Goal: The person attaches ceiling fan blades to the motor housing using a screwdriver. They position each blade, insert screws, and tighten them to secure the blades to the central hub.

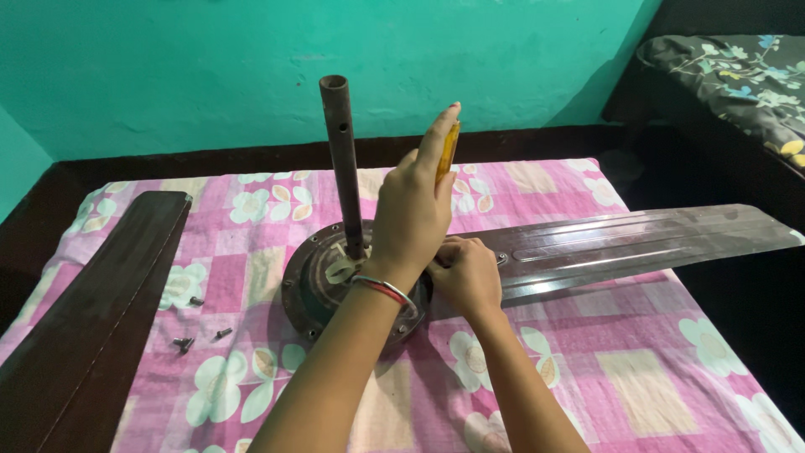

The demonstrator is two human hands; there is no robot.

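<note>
A dark ceiling fan motor (310, 285) lies on a pink floral cloth (637, 369), its brown down rod (344, 159) standing upright. A shiny dark blade (637, 243) reaches from the motor to the right. My left hand (411, 214), with a bangle at the wrist, grips a yellow-handled screwdriver (450, 149) held upright over the motor's right edge, one finger stretched along the handle. Just below it, my right hand (465, 275) rests closed at the root of the blade, pressing on it. The screwdriver's tip is hidden behind my hands.
A second, loose brown blade (101, 310) lies along the left side of the cloth. Three small screws (183, 342) sit between it and the motor. A teal wall is behind, and a bed with a dark floral cover (738, 75) is at the far right.
</note>
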